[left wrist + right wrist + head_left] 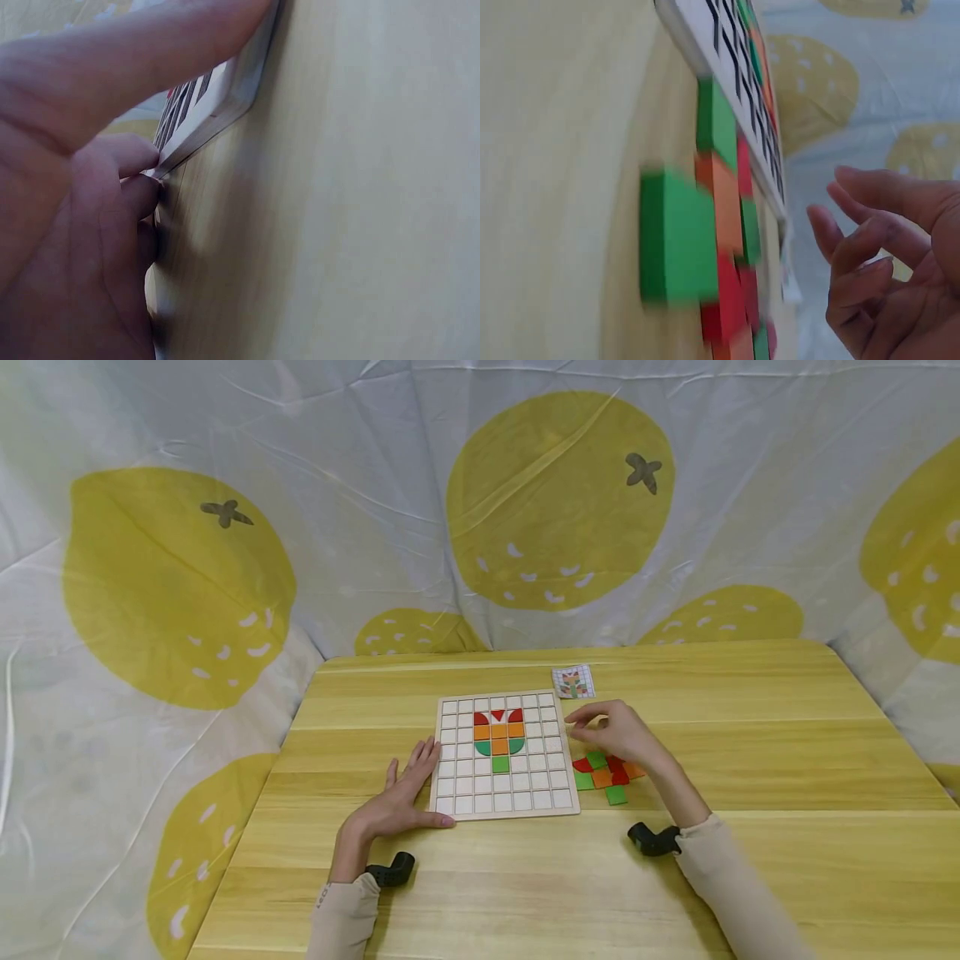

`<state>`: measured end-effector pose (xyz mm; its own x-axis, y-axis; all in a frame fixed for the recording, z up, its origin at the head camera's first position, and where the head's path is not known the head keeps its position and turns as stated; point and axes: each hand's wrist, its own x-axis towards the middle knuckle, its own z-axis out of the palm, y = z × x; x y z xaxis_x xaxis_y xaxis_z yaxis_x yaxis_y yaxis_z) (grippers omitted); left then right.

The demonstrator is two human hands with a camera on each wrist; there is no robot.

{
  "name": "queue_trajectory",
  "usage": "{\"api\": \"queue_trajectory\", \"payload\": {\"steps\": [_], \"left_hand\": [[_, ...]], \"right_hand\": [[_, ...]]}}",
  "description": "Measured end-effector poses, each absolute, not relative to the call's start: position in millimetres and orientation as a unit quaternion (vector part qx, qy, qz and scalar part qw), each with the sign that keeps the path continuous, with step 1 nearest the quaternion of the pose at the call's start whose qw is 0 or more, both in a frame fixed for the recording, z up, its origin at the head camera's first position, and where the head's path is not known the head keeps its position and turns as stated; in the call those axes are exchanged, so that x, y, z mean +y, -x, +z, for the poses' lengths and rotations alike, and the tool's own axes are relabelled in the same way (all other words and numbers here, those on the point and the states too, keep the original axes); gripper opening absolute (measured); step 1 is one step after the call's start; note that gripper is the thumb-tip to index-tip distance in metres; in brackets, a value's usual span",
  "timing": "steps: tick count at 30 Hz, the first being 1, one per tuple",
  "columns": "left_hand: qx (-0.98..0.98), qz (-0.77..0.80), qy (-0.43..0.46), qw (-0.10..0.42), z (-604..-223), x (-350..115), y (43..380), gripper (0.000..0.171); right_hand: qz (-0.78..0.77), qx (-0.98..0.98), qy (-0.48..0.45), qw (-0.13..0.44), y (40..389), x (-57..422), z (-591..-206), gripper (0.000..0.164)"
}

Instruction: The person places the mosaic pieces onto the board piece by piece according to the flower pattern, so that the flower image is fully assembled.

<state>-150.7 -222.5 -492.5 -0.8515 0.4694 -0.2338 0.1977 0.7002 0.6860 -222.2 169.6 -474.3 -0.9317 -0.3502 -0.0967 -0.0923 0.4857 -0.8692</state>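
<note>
A white grid board with a wooden frame lies mid-table and carries a tulip pattern of red, orange and green tiles. My left hand lies flat on the table, its straight fingers against the board's left edge and its thumb at the near left corner. My right hand hovers just right of the board, above a small pile of loose tiles. In the right wrist view its fingers hang loosely bent and hold nothing, and the loose tiles lie beside the board.
A small pattern card lies beyond the board's far right corner. One green tile sits at the near side of the pile. A lemon-print cloth hangs behind and around the wooden table.
</note>
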Motion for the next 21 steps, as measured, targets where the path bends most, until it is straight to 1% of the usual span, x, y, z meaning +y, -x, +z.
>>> {"api": "queue_trajectory", "payload": {"steps": [6,10,16,21], "left_hand": [[0.899,0.343,-0.187,0.199,-493,-223,151,0.122],[0.899,0.341,-0.187,0.201,-492,-223,151,0.121],[0.900,0.339,-0.186,0.201,-493,-223,151,0.121],[0.900,0.340,-0.185,0.202,-493,-223,151,0.121]], "right_hand": [[-0.486,0.856,0.109,0.140,226,218,-470,0.034],[-0.482,0.858,0.094,0.147,228,241,-471,0.037],[-0.477,0.857,0.111,0.158,232,260,-480,0.037],[-0.480,0.847,0.136,0.182,235,264,-488,0.038]]}}
